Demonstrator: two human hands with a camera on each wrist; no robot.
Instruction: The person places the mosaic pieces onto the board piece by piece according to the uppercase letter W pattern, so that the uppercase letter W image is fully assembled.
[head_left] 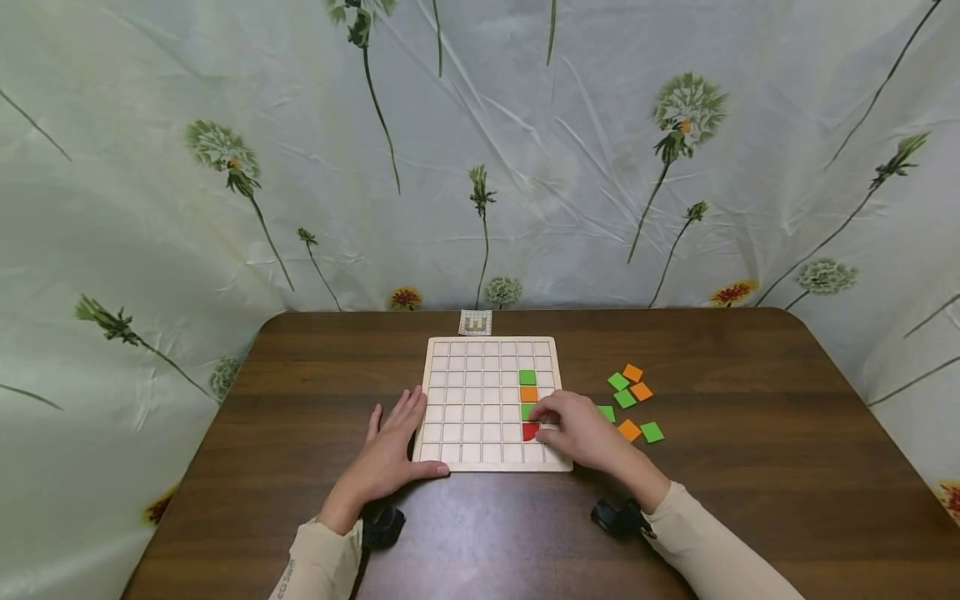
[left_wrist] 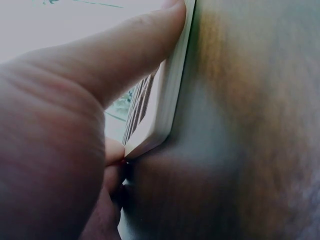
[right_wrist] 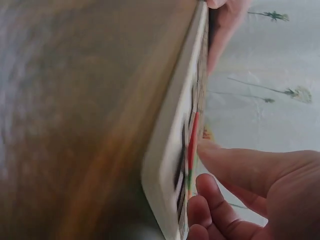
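Observation:
A pale wooden grid board point(head_left: 480, 408) lies on the table, with a column of square tiles towards its right side. From back to front these are a green tile point(head_left: 527, 377), an orange tile point(head_left: 528, 394), another green tile and a red tile point(head_left: 530, 432). My right hand point(head_left: 581, 427) is over the board's right edge, fingers bent and thumb beside the red tile, which lies in its cell. Spread along the board's left side, my left hand point(head_left: 386, 450) rests its thumb point(left_wrist: 145, 40) on the front-left corner area.
Loose green and orange tiles point(head_left: 641, 391) are scattered on the table right of the board. A small card point(head_left: 476, 322) printed with a grid pattern stands at the table's back edge. Behind the brown table point(head_left: 735, 433) hangs a flower-patterned curtain point(head_left: 570, 167).

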